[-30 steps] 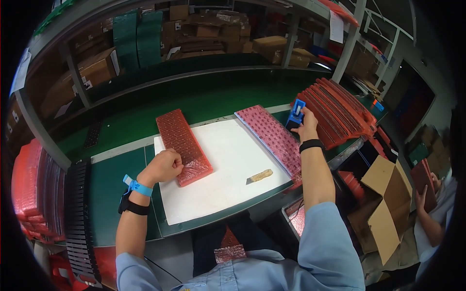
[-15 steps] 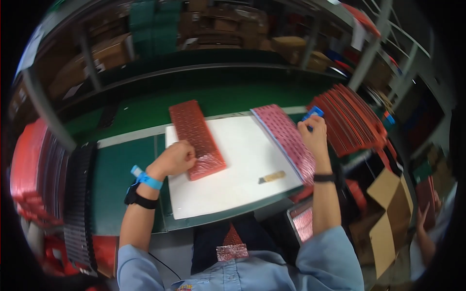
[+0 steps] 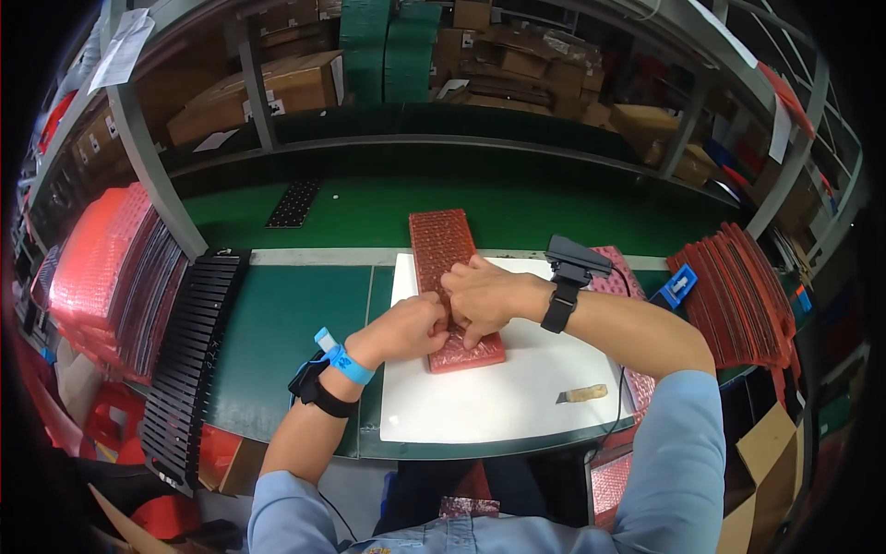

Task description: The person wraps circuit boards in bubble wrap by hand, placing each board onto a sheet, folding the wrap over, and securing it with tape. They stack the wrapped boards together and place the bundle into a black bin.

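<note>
Nearest, at the lower edge, two light-blue sleeves (image 3: 678, 443) reach forward from a seated-height view looking down. An open cardboard carton (image 3: 771, 452) stands at the lower right. Beyond the sleeves is a dark green surface (image 3: 277, 342) with a white board (image 3: 526, 369) lying on it. Toward the board's near right lies a small knife (image 3: 583, 394) with a tan handle, its blade pointing left.

The left hand (image 3: 411, 328), with a blue band (image 3: 349, 362) at the wrist, has its fingers curled in against the left side of a long red bubble-wrapped packet (image 3: 441, 249). The right hand (image 3: 484, 295), wearing a black wrist device (image 3: 577, 261), bends its fingers over the packet from the right. Both hands touch it; whether either grip is pinching the wrap, I cannot tell. The packet lies lengthwise on the board, its far end past the board's back edge.

Under the right forearm is a pink wrapped packet (image 3: 640, 388). Farther right, a blue tape dispenser (image 3: 678, 286) sits beside a stack of red packets (image 3: 738, 295). On the left are a black slotted rack (image 3: 189, 360) and a pinkish-red stack (image 3: 106, 268).

Behind, a black perforated panel (image 3: 293, 203) lies on green; brown boxes (image 3: 277, 92) fill the background.
</note>
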The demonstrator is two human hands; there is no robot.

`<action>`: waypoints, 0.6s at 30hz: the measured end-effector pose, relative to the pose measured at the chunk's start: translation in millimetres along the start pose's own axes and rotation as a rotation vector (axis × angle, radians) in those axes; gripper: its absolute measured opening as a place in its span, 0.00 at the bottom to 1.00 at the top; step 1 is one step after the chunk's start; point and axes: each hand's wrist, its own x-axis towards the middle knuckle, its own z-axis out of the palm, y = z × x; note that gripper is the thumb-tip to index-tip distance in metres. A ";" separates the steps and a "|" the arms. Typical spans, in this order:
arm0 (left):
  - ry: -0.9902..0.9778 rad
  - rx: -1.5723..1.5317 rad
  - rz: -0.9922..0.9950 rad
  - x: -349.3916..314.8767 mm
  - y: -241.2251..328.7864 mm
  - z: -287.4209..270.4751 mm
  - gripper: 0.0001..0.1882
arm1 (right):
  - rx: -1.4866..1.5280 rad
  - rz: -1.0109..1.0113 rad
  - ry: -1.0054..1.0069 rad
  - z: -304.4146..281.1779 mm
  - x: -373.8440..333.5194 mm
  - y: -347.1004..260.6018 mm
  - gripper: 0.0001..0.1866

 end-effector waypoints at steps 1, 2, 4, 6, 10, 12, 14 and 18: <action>-0.005 0.000 -0.009 0.4 -0.8 -0.6 0.07 | -0.060 0.036 0.020 -4.2 0.5 0.6 0.16; -0.001 -0.009 -0.007 1.4 -1.3 -1.6 0.07 | -0.119 0.074 0.040 -6.2 1.7 3.2 0.18; 0.006 -0.022 0.008 4.8 0.5 -4.1 0.07 | -0.104 0.144 0.013 -9.4 5.4 19.7 0.19; -0.008 -0.016 0.009 6.2 2.9 -6.3 0.07 | -0.094 0.295 -0.043 -10.3 9.0 37.6 0.22; 0.009 0.006 0.060 6.6 0.9 -2.5 0.06 | 0.432 0.464 0.552 50.0 -0.5 90.7 0.30; 0.075 0.068 0.089 -8.6 -11.7 -2.5 0.06 | 0.960 0.812 0.677 76.9 15.3 46.5 0.31; 0.090 0.069 0.120 0.0 -12.0 3.2 0.06 | 0.684 0.856 0.921 99.5 20.2 21.9 0.34; 0.129 -0.028 0.127 -4.7 -13.5 5.1 0.08 | 1.175 0.824 0.537 64.8 24.5 24.3 0.32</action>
